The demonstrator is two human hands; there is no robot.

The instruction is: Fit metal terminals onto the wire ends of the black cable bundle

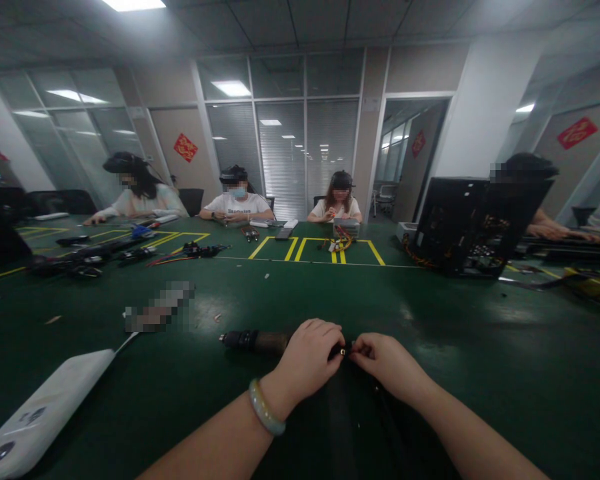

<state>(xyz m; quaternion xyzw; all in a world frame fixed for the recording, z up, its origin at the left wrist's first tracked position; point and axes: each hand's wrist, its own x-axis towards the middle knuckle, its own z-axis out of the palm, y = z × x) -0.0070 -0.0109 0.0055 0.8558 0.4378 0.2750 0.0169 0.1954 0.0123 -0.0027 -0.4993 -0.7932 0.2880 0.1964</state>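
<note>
A dark tool like an electric screwdriver point(273, 343) lies on the green table, its brownish barrel and black collar pointing left to a small metal tip. My left hand point(307, 353), with a pale bangle on its wrist, is closed around the tool's right end. A small brass-coloured spot shows by its fingertips. Just beside it, my right hand point(384, 360) is closed in a pinch on a small dark piece at that same end; its shape is mostly hidden by the fingers. Dark cord-like shapes run below the right hand, too dim to make out.
A white power bank point(50, 407) with a cable lies at the left, leading to a blurred-out object point(160, 308). Black parts and wires point(195, 250) lie farther back. A black computer case point(473, 227) stands at the right. Several people sit across the green table point(260, 293).
</note>
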